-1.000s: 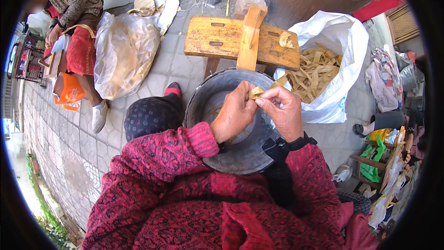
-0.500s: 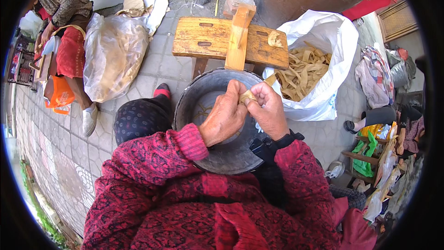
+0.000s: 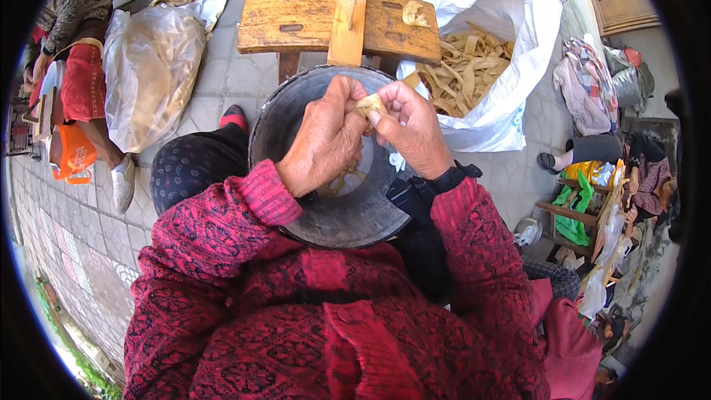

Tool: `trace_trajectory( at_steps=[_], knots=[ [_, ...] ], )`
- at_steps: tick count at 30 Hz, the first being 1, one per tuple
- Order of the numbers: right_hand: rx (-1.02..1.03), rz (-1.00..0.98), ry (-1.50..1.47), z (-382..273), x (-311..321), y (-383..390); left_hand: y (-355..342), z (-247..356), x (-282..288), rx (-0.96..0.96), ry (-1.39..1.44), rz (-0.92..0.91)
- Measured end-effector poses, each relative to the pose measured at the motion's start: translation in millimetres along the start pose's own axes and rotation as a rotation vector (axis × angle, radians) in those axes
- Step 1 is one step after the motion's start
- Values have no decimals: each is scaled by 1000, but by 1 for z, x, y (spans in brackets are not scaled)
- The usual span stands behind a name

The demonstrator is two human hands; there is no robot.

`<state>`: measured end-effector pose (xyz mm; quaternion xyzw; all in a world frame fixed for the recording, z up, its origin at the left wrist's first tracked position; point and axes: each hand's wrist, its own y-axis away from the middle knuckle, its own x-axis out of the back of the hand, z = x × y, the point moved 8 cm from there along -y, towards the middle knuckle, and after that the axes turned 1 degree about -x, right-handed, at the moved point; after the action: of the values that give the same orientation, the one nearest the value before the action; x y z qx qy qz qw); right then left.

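Note:
Between both hands is a small folded knot of a tan, leathery strip (image 3: 369, 105). My left hand (image 3: 329, 133) pinches it from the left with bent fingers, while my right hand (image 3: 413, 127) grips its other side between thumb and fingers. Both are above a dark round basin (image 3: 352, 226) on my lap. A few thin tan scraps (image 3: 349, 176) lie at its bottom, partly hidden by my left hand. Just past my right hand, a white sack (image 3: 535, 52) gapes, holding many loose tan strips (image 3: 468, 67).
Beyond the basin stands a wooden bench (image 3: 259, 18) with an upright wooden piece (image 3: 346, 22) and a crumpled tan piece (image 3: 415, 14) on it. Left are a clear plastic bag (image 3: 152, 74) and a seated person (image 3: 78, 15). Another person (image 3: 655, 185) sits right, beside a wooden rack (image 3: 566, 215).
The whole view has shifted, so the bench, basin and sack appear higher and further left. My fingers have changed their hold on the folded strip, which stays between both hands.

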<state>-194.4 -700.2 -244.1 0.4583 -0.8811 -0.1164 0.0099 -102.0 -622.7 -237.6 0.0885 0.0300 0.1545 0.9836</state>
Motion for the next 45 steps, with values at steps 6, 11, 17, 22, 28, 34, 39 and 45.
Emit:
trace_trajectory(
  at_steps=[6,11,17,22,28,34,39,45],
  knots=[
    [4,-11,-44,-2,0,1,-2,1,0,1,38,-33],
    [-4,-4,-32,1,0,1,0,8,0,-31,-46,-15],
    [77,101,97,2,3,0,3,15,-4,-151,-193,29],
    [127,274,217,5,8,-2,8,20,-14,-361,-328,112],
    [65,102,-107,1,0,1,3,28,-6,-378,-348,82],
    [273,93,6,-21,-8,11,4,27,7,-214,-103,125],
    [358,75,91,-27,-13,10,0,24,11,-157,69,95],
    [67,-4,-156,-15,5,6,0,24,-5,-195,40,-139]
  ],
)
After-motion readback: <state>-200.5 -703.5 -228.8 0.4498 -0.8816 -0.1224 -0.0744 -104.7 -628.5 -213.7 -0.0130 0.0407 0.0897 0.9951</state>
